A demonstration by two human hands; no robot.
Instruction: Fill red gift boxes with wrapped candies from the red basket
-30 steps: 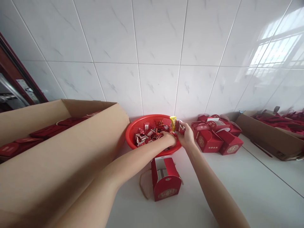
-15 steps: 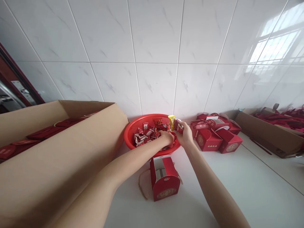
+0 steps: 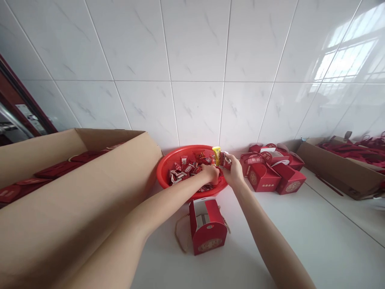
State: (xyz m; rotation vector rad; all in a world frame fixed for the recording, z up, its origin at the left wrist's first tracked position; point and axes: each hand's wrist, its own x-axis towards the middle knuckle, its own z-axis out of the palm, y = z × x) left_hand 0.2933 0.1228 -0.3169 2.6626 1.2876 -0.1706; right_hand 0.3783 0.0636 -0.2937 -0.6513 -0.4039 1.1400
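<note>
Left hand [image 3: 211,173] is in the basket [image 3: 161,172], down on the sweets [image 3: 184,173]; fingers partly hidden, can't tell if it grips any. Right hand [image 3: 236,171] is just right of it, by the basket's rim, clamped on a red packet [image 3: 225,160], yellow sweet [image 3: 216,154] alongside. Hands close together; can't tell if touching. Key relation: open box [image 3: 209,241] sits on the near side of both hands, just this side of the basket. Long axis seems to run toward the left hand, the nearer one.
</note>
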